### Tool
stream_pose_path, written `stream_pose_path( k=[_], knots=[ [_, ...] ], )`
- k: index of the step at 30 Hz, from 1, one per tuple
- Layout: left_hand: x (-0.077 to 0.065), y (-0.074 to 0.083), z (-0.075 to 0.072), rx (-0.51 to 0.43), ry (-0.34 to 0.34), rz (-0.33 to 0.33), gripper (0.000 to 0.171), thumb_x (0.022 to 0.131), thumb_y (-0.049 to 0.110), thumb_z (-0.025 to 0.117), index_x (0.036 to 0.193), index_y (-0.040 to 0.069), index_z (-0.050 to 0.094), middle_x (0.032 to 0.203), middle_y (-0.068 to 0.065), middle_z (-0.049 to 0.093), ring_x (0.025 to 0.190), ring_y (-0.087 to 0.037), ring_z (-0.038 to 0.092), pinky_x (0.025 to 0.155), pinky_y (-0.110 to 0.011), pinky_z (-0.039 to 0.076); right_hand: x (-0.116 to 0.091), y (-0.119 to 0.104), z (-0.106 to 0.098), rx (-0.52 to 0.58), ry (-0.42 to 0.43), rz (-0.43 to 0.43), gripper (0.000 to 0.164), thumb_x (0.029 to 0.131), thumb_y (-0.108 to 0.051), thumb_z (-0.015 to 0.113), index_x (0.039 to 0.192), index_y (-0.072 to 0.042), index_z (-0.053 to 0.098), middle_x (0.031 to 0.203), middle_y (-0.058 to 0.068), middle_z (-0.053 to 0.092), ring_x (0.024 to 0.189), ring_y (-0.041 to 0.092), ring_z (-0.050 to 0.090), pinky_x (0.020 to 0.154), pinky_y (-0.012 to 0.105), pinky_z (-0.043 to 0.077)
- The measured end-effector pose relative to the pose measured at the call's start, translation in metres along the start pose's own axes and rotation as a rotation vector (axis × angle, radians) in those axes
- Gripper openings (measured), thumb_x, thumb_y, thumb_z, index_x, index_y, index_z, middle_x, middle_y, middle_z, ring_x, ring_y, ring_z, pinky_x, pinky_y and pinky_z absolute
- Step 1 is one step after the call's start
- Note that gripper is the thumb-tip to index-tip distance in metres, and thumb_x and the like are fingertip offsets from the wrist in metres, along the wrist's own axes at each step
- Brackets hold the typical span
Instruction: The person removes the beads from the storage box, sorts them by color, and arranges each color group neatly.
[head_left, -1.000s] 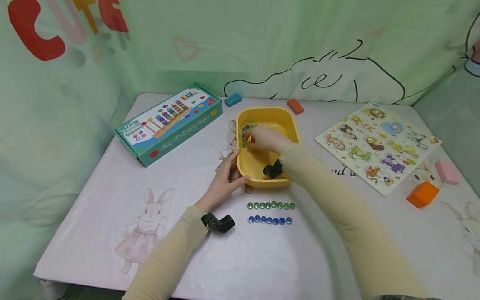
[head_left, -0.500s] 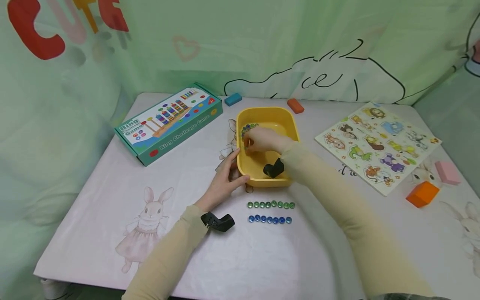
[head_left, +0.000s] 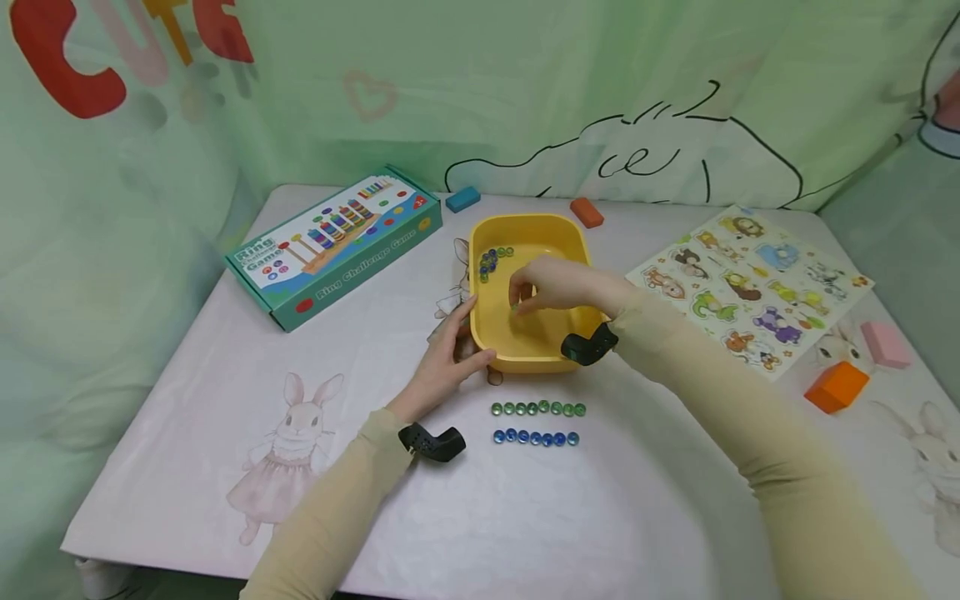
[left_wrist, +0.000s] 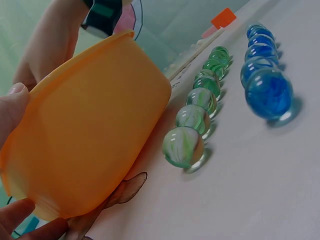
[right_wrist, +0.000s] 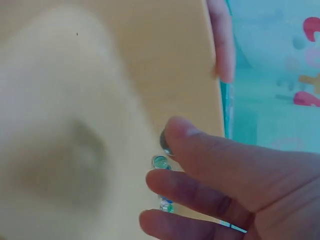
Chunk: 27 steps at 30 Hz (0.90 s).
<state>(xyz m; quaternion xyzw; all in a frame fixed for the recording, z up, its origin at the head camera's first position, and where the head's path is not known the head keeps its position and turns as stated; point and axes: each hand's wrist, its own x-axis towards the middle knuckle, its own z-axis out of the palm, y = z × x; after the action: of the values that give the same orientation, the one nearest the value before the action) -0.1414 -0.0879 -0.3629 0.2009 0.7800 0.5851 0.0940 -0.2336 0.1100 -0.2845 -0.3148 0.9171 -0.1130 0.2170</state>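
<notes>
A yellow plastic basin (head_left: 532,365) stands on the table, several green and blue marbles (head_left: 489,265) gathered along its left inner side. My left hand (head_left: 438,371) grips the basin's near left corner, thumb at the rim and fingers on the outer wall. Inside the basin, my right hand (head_left: 558,283) pinches a marble (right_wrist: 164,143) at the thumb tip; it looks dark greenish. In front of the basin lie a row of green marbles (head_left: 532,408) and, nearer, a row of blue marbles (head_left: 536,437), both also seen in the left wrist view.
A green Ring Challenge Game box (head_left: 345,246) lies at the back left. Blue (head_left: 462,198) and red-orange (head_left: 587,212) blocks sit behind the basin. To the right are an animal puzzle board (head_left: 750,283), an orange block (head_left: 837,387) and a pink block (head_left: 886,344).
My right hand has moved right, away from the marbles at the basin's left side, and now carries one. The left hand stays at the basin's corner.
</notes>
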Motion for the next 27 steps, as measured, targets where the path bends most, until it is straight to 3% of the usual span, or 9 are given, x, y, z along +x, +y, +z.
stream_pose_path(
  k=[8, 11, 20, 27],
  knots=[
    [0.009, -0.031, 0.005, 0.008, 0.021, -0.003, 0.078, 0.089, 0.026, 0.062, 0.149, 0.024, 0.014, 0.145, -0.011, 0.032, 0.128, -0.025, 0.038, 0.108, -0.044, 0.026, -0.027, 0.006, 0.001, 0.051, 0.029, 0.025, 0.012, 0.086, -0.02, 0.066, 0.093, -0.01, 0.066, 0.081, 0.002, 0.061, 0.077, 0.017, 0.051, 0.07, 0.029, 0.043],
    [0.009, -0.034, 0.006, 0.005, 0.029, -0.001, 0.077, 0.088, 0.028, 0.062, 0.149, 0.027, 0.014, 0.142, -0.009, 0.036, 0.125, -0.021, 0.042, 0.107, -0.042, 0.029, -0.039, 0.008, 0.005, 0.078, 0.059, 0.04, 0.014, 0.086, -0.021, 0.066, 0.096, -0.012, 0.067, 0.082, 0.0, 0.061, 0.078, 0.017, 0.051, 0.071, 0.029, 0.043],
    [0.008, -0.034, 0.005, -0.015, 0.022, 0.003, 0.077, 0.089, 0.026, 0.062, 0.149, 0.024, 0.014, 0.142, -0.012, 0.037, 0.124, -0.024, 0.041, 0.105, -0.043, 0.03, -0.074, 0.016, 0.023, 0.24, 0.253, 0.045, 0.018, 0.086, -0.023, 0.066, 0.098, -0.01, 0.067, 0.08, 0.001, 0.061, 0.074, 0.017, 0.05, 0.065, 0.027, 0.043],
    [0.001, -0.005, 0.002, -0.035, -0.011, -0.021, 0.075, 0.091, 0.016, 0.059, 0.149, 0.017, 0.012, 0.14, -0.022, 0.037, 0.125, -0.033, 0.04, 0.106, -0.047, 0.028, -0.101, 0.025, 0.04, 0.398, 0.362, 0.04, 0.017, 0.085, -0.018, 0.066, 0.099, -0.007, 0.066, 0.078, 0.003, 0.057, 0.07, 0.016, 0.047, 0.059, 0.022, 0.039]
  ],
)
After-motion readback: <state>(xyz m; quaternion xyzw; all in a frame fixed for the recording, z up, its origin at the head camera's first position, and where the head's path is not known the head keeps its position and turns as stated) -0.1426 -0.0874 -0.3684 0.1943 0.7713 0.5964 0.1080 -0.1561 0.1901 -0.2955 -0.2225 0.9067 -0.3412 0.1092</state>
